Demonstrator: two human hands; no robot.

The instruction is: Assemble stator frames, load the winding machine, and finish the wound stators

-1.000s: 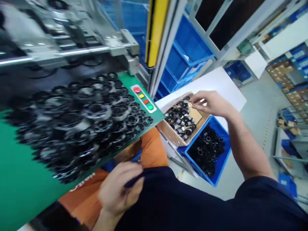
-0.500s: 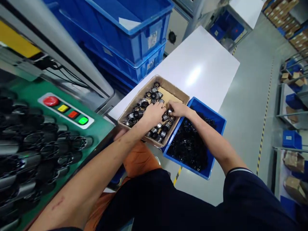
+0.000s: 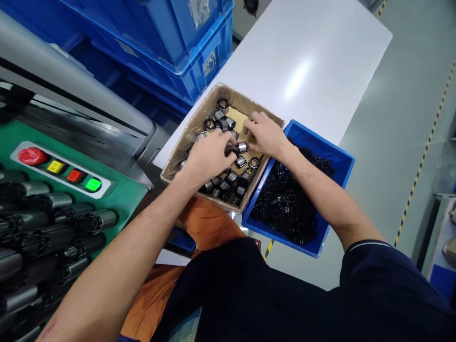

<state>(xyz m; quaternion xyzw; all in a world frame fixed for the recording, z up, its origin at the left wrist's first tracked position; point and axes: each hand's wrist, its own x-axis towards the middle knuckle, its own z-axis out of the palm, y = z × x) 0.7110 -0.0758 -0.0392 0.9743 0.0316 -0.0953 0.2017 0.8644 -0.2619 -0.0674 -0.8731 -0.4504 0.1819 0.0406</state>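
A shallow cardboard box (image 3: 263, 100), lined with clear film, holds several short metal cylinders with black toothed ends. Over its middle is my left hand (image 3: 210, 153), thumb and forefinger curled round a black-ended metal cylinder (image 3: 232, 149). My right hand (image 3: 268, 135) hovers at the box's right side, its fingers bent and apart, with nothing visible between them. Close to its thumb lies another metal cylinder (image 3: 242, 147). Just right of the box, a blue tray (image 3: 342, 156) contains a heap of small black plastic parts (image 3: 285, 204).
The box rests on a white table (image 3: 331, 61). Stacked blue crates (image 3: 199, 61) stand behind it. At left, a green machine panel (image 3: 124, 199) carries lit buttons (image 3: 93, 184) and rows of similar cylinders (image 3: 103, 219). A grey metal post (image 3: 89, 85) slants beside the crates.
My right hand has lifted from the parts and spread its fingers. My left hand now has a cylinder at its thumb and forefinger. The view has shifted closer to the box.
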